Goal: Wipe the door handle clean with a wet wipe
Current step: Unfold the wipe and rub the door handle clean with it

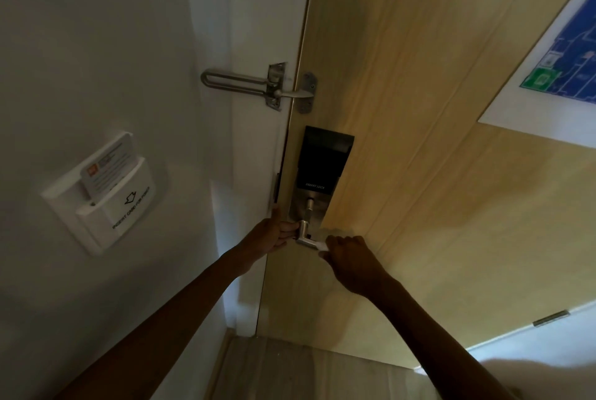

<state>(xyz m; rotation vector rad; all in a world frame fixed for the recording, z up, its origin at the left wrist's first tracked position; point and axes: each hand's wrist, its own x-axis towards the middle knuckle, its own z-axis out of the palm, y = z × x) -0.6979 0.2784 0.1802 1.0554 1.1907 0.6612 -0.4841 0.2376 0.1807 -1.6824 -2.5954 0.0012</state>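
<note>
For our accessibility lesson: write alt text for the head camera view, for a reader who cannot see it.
A right hand holds a white wet wipe against the silver metal lever door handle of a pale wooden door, while the left hand grips its base.

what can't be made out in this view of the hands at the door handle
Wet wipe: only a white edge shows in the head view; the right hand covers the rest.
Door handle: its free end is under the right hand.
Left hand: whether its fingers grip the handle's neck is too dim to tell.
Key card: print too small to read.
Floor plan poster: cut off by the frame's right edge.
</note>
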